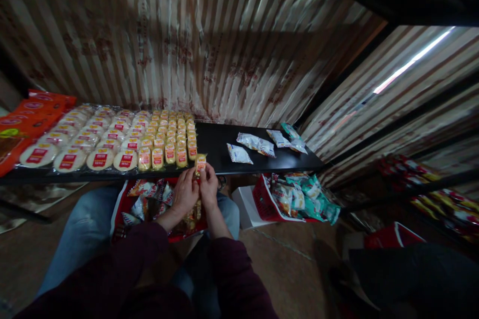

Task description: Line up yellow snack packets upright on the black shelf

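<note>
Both my hands meet at the front edge of the black shelf point(220, 147). My left hand point(185, 192) and my right hand point(208, 185) pinch a small yellow snack packet point(200, 163) between their fingertips, holding it upright just right of the rows of yellow packets point(170, 138). Round white cakes with red labels point(80, 142) lie in rows further left. A red basket point(123, 199) with mixed snack packets rests on my lap under my hands.
Several white and blue packets point(258, 144) lie on the shelf's right part. Orange bags point(22, 124) sit at the far left. A second red basket point(262, 199) with green packets stands on the floor to the right. Corrugated sheet forms the back wall. More shelves with goods stand at right.
</note>
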A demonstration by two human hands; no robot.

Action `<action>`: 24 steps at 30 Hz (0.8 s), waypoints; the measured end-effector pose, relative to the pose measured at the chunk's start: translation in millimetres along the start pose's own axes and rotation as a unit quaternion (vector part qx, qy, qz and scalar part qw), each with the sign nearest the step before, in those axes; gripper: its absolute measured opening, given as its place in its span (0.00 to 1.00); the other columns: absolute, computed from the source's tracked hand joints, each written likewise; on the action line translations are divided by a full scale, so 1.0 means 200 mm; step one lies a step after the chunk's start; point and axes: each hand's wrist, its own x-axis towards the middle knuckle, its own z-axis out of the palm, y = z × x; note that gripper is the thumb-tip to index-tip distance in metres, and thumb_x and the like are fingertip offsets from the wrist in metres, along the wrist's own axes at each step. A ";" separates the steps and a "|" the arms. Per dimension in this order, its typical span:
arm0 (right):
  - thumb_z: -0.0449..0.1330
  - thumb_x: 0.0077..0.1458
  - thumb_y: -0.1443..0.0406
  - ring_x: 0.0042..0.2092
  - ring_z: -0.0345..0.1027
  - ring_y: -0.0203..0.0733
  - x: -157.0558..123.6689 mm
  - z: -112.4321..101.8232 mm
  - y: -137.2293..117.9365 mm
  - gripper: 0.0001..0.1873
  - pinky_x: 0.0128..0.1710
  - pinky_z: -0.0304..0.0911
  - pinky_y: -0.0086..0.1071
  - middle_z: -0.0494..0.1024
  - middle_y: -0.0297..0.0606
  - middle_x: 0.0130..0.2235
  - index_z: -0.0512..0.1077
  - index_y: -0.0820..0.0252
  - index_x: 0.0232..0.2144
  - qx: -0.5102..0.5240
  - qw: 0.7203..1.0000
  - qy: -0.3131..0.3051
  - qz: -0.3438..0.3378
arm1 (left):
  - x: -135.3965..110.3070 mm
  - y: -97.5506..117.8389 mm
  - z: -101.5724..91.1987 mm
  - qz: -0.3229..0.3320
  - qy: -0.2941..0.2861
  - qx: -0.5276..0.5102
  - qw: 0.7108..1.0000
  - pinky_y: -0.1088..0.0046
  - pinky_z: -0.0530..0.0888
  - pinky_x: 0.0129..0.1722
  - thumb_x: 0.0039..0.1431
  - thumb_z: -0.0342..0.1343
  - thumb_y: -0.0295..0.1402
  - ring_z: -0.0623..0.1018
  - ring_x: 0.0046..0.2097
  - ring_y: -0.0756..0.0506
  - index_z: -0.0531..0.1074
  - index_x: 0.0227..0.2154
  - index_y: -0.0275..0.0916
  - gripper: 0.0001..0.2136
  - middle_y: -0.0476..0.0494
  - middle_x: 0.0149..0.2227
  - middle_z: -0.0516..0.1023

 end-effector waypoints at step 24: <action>0.55 0.55 0.63 0.45 0.67 0.45 0.28 0.12 0.07 0.14 0.51 0.60 0.38 0.77 0.42 0.43 0.74 0.59 0.42 -0.184 0.980 -0.032 -0.062 | 0.13 -0.10 -0.02 0.104 -0.031 0.203 0.973 0.47 0.50 0.63 0.56 0.46 0.24 0.51 0.68 0.34 0.67 0.57 0.33 0.24 0.33 0.63 0.62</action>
